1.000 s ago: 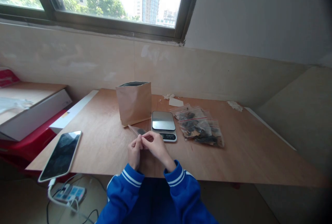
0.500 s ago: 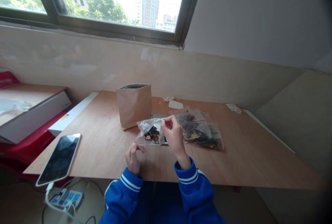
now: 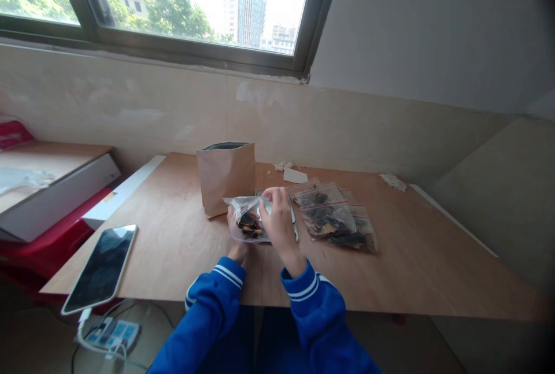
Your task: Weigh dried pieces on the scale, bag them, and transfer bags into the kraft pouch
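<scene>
Right hand (image 3: 280, 228) on top edge of clear zip bag (image 3: 245, 219), fingers and thumb pressed together, pinching plastic. Left hand (image 3: 236, 251) behind bag, fingers mostly hidden, cannot tell grip. Dark dried bits (image 3: 250, 225) sit low in bag. Good hold: pinch edge firm, keep bag upright so bits stay in. Bag above wooden table (image 3: 173, 247), just left of digital scale (image 3: 295, 229), scale mostly hidden by right hand. Kraft paper bag (image 3: 225, 180) stands just behind. More zip bags (image 3: 333, 215) lie to right, red stripes, no words readable.
</scene>
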A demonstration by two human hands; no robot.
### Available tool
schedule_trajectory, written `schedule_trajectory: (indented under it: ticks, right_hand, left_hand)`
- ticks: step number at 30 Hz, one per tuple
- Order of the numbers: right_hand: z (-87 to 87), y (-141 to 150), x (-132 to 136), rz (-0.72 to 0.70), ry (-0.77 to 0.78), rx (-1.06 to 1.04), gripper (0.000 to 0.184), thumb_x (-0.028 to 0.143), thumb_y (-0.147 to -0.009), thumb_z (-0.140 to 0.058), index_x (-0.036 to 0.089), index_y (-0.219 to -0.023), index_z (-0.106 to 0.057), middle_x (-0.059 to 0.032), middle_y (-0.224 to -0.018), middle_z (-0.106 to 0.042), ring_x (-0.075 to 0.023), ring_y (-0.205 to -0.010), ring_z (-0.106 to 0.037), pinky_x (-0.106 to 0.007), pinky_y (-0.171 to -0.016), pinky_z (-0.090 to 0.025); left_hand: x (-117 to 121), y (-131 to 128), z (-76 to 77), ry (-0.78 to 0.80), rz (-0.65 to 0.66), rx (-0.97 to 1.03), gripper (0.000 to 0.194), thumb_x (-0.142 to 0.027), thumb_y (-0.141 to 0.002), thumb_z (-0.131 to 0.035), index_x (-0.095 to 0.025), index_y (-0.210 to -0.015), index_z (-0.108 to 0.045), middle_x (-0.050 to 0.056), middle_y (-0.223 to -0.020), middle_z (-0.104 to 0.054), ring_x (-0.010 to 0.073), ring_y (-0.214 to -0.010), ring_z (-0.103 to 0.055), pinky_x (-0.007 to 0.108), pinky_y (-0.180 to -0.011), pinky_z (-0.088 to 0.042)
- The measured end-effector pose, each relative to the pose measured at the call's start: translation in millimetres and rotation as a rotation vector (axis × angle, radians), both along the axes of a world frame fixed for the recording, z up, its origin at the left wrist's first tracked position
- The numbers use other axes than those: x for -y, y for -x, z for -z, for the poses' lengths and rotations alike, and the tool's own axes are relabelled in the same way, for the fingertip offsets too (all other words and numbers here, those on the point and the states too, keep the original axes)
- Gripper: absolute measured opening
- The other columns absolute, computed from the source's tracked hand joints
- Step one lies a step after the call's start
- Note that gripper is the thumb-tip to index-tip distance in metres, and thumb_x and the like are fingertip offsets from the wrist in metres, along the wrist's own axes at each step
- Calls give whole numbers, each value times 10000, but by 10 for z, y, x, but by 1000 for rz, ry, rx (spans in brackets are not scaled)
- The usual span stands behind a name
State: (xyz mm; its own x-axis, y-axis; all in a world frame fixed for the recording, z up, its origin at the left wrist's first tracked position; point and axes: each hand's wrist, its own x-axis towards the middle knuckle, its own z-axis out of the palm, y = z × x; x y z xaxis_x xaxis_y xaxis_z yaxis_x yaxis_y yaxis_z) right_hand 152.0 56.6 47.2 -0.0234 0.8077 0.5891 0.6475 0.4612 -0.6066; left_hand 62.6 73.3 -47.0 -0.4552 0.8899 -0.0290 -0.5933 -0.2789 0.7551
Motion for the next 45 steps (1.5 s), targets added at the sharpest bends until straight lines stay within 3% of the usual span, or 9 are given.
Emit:
schedule_trajectory:
  ticks: [3, 6, 13, 20, 24, 28, 31, 35, 45]
  right_hand:
    - [-40, 7, 59, -158, 74, 373, 141, 100, -884, -487, 207, -859, -575, -52, -842, -631, -217, -856, -595, -361, -815, -467]
    - [-42, 32, 61, -243, 161, 519, 168, 126, -920, -474, 182, -929, -632, -81, -882, -679, -243, -910, -615, -416, -876, -455]
    - [107, 160, -39, -471, 177, 148, 420, 88, -926, -365, 192, -1305, -514, -109, -1266, -569, -191, -1189, -536, -353, -1026, -431]
    - [223, 131, -231, -715, 358, 276, 578, 160, -729, -680, 198, -1285, -526, -102, -1227, -606, -257, -1162, -537, -397, -1026, -403]
    - [210, 147, -305, -713, 388, 381, 382, 234, -662, -760, 171, -1021, -648, -96, -1076, -652, -267, -1026, -573, -374, -933, -443]
    - [228, 194, -319, -676, 396, 380, 81, 143, -729, -649, 169, -805, -637, -48, -873, -656, -191, -803, -574, -304, -784, -464]
    - [268, 222, -300, -646, 370, 383, 144, 81, -729, -598, 161, -846, -626, -56, -913, -654, -193, -843, -579, -311, -813, -463]
    - [304, 233, -291, -700, 311, 413, 278, 80, -720, -632, 169, -983, -623, -87, -1102, -644, -239, -1087, -551, -369, -989, -409]
    - [388, 262, -326, -612, 359, 501, 300, 174, -783, -679, 110, -1060, -584, -157, -1106, -634, -266, -1070, -587, -376, -943, -463]
  left_hand:
    - [-60, 22, 86, 30, -27, 37, 276, -433, -823, -595, -162, -843, -645, 36, -793, -695, 188, -823, -669, 322, -822, -531]
    - [-74, 57, 168, 45, -23, 112, 201, -353, -833, -595, -172, -877, -672, 44, -863, -715, 196, -929, -666, 312, -904, -504]
    - [-39, 78, 93, 4, 139, 298, 357, -375, -864, -561, -155, -1110, -696, 88, -1187, -686, 228, -1191, -590, 311, -1046, -431]
    - [-32, 126, 62, 64, 131, 222, 396, -459, -871, -524, -132, -977, -721, 142, -962, -736, 282, -988, -686, 375, -907, -535]
    - [-41, 159, 47, 89, 142, 170, 373, -442, -880, -482, -156, -969, -704, 100, -895, -729, 270, -967, -689, 381, -889, -549]
    - [-71, 177, 62, 164, 99, 202, 338, -373, -888, -458, -145, -913, -706, 105, -867, -725, 250, -919, -692, 367, -886, -547]
    - [-84, 184, 93, 162, 107, 210, 350, -368, -879, -460, -118, -902, -704, 104, -829, -722, 257, -890, -692, 382, -878, -548]
    - [-59, 193, 101, 139, 116, 213, 375, -413, -872, -477, -117, -889, -707, 112, -838, -722, 275, -913, -688, 390, -881, -546]
    - [23, 191, 17, 180, 180, 184, 303, -369, -863, -488, -166, -815, -708, 92, -818, -725, 278, -893, -691, 405, -828, -555]
